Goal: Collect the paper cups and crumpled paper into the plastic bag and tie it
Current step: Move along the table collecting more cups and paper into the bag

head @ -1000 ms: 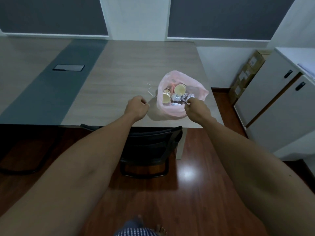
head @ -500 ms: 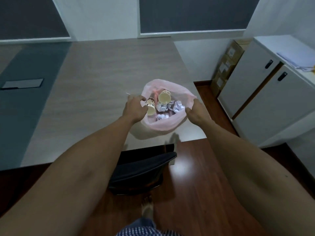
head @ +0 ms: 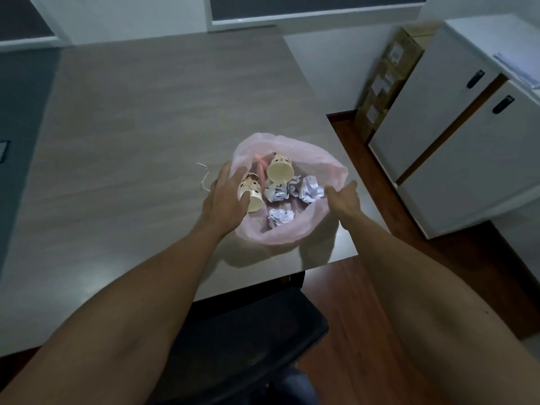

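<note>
Two printed paper cups (head: 264, 180) and crumpled white paper balls (head: 295, 192) are lying inside the open pink plastic bag (head: 306, 154) on the grey table (head: 131, 141). The left hand (head: 228, 197) and right hand (head: 344, 198) are flanking the rim, fingers spread and holding nothing.

A pale wood-grain worktop (head: 146, 118) carries a thin bent white wire (head: 203, 176). A black chair (head: 251, 340) is tucked under its near edge. White cabinets (head: 455, 147) with dark handles stand to the right, cardboard boxes (head: 385, 80) beside them on the reddish wooden floor (head: 350, 361).

Pink plastic bag (head: 280, 235) open on table (head: 146, 141), cups (head: 280, 171) and crumpled paper (head: 311, 190) inside, left hand (head: 226, 197) and right hand (head: 344, 197) at rim.
</note>
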The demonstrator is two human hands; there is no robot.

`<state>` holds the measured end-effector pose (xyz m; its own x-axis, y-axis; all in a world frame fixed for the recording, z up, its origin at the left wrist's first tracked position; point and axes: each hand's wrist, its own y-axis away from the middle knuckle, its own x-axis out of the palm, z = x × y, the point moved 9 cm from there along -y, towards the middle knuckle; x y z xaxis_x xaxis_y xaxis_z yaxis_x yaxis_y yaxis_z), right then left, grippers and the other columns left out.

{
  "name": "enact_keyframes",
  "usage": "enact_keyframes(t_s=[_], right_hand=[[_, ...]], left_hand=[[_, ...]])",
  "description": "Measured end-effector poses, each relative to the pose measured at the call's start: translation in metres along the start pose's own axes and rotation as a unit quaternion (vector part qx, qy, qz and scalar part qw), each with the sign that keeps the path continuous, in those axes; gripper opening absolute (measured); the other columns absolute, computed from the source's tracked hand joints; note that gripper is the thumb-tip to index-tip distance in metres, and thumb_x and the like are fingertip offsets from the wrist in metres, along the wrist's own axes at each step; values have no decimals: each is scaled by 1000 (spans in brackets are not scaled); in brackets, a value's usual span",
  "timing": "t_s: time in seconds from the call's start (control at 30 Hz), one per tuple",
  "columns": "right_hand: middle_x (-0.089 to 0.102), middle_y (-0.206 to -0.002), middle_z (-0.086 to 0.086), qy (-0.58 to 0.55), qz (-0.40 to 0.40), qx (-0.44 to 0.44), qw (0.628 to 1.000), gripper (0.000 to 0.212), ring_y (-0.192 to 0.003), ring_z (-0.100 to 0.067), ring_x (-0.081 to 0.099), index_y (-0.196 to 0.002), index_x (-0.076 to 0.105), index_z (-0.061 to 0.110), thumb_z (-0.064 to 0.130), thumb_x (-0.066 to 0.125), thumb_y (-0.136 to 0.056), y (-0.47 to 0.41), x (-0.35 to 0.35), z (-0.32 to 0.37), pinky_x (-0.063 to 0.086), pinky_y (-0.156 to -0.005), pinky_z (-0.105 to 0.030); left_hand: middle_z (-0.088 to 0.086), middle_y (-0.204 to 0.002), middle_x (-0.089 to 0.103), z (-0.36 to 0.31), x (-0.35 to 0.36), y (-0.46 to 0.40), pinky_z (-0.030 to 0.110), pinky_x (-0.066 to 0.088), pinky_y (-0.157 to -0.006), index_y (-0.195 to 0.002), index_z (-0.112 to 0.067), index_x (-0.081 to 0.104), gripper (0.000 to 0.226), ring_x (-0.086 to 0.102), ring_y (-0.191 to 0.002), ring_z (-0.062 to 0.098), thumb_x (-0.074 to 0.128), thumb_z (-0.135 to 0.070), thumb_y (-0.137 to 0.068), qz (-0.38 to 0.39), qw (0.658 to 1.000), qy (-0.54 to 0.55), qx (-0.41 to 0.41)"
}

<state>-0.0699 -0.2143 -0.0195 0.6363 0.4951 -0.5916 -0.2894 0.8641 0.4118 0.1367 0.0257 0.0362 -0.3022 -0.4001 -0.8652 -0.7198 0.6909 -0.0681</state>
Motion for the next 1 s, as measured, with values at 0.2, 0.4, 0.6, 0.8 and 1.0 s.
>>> enact_keyframes(t_s=[0.2,0.4,0.6,0.8,1.0], right_hand=[[60,-132,-14,-81,-22,61,995,42,-102,-30,62,-137,49,13,28,63,-100,-24,17,-14,55,-94,-42],[67,-112,-9,-142,-57,-36,988,29,-97,-26,66,-124,61,15,27,45,-103,-4,6,35,59,-89,-43],[67,-106,-5,-86,-66,-186,976,35,-93,-20,64,-115,66,12,42,50,-104,38,2,113,52,-81,-33],[66,-98,-16,-22,14,-286,958,43,-94,-35,62,-91,61,3,38,40,-105,90,53,190,50,-82,-43],[63,-99,-20,-1,87,-367,926,38,-94,-35,59,-85,53,7,35,38,-108,176,132,249,39,-74,-37]], left_hand=[[12,-154,41,8,-5,-4,49,47,-102,-153,-15,36,59,49,-129,37,52,-6,-97,-34,999,12,11],[17,-158,35,13,-31,-5,47,36,-114,-157,-10,31,71,39,-141,36,43,10,-89,-49,998,45,-5],[7,-164,26,27,-84,9,43,35,-116,-158,-16,29,86,33,-146,29,41,14,-78,-97,991,67,-58],[0,-163,27,68,-150,49,42,36,-115,-157,-25,28,90,37,-142,27,37,9,-75,-162,977,53,-131],[2,-163,27,136,-226,117,45,37,-115,-158,-24,26,87,36,-143,29,36,10,-78,-225,953,30,-201]])
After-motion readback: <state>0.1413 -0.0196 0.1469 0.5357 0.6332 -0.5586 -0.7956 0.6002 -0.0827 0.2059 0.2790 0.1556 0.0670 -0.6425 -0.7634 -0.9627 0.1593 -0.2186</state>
